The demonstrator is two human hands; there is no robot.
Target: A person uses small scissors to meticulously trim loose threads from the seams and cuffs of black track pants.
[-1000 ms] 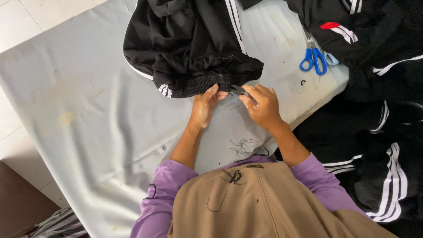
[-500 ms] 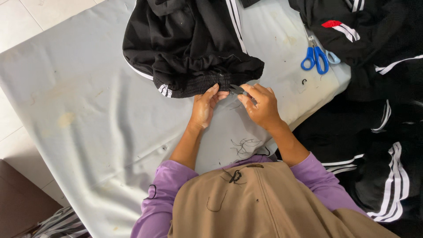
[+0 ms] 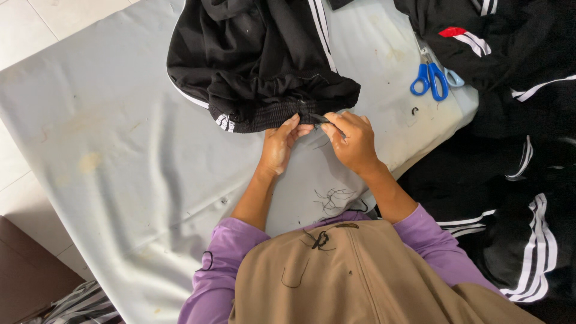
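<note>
A black garment with white side stripes (image 3: 258, 66) lies bunched on a pale grey cloth-covered table (image 3: 108, 150). Its ribbed waistband faces me. My left hand (image 3: 281, 146) pinches the waistband's lower edge with thumb and fingers. My right hand (image 3: 354, 141) is closed on a small dark tool, likely a thread snipper (image 3: 327, 122), whose tip touches the waistband beside my left fingers. Both hands sit close together at the band's right end.
Blue-handled scissors (image 3: 429, 78) lie on the table to the right. Loose black threads (image 3: 333, 198) sit near my body. A pile of black garments with white stripes (image 3: 516, 180) fills the right side. Tiled floor (image 3: 36, 24) shows at left.
Both hands stay at the waistband; my right hand has shifted slightly with the tool. The garment has barely moved.
</note>
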